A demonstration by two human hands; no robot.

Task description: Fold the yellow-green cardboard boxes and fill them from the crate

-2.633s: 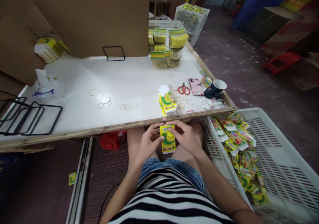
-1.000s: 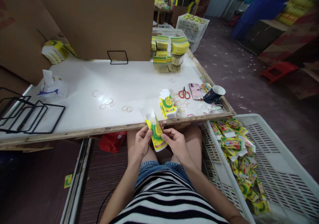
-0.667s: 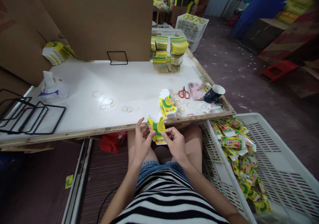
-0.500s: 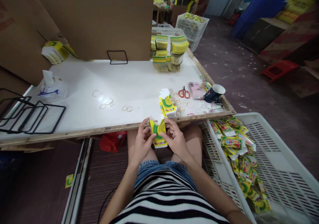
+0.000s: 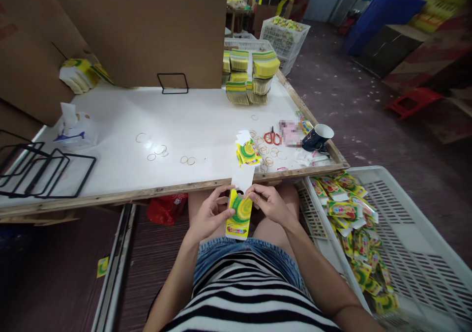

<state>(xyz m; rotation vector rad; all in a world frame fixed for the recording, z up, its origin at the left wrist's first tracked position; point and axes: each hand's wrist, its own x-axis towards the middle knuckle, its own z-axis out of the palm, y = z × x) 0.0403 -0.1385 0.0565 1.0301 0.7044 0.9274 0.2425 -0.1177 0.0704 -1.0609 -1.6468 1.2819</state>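
Over my lap, just off the table's front edge, I hold a small yellow-green carton [image 5: 239, 216] with a swirl print and a long white flap standing out at its top. My left hand [image 5: 212, 213] grips its left side, thumb on the printed face. At the upper right, the fingers of my right hand [image 5: 271, 203] pinch the carton where the white flap meets the body. Beyond the flap, a stack of similar flat cartons [image 5: 250, 152] lies at the table's front edge.
On the white table [image 5: 206, 130] are loose rubber bands [image 5: 188, 160], red-handled scissors [image 5: 272, 136], a dark mug [image 5: 317, 137], bundled carton stacks [image 5: 250, 78], a tissue pack [image 5: 75, 130] and black wire racks [image 5: 47, 172]. A white crate [image 5: 403, 214] with folded cartons [image 5: 363, 243] stands to my right.
The carton has come lower and nearer to me, and its long white flap now shows extended upward. My right hand has moved right and up to the carton's top edge.
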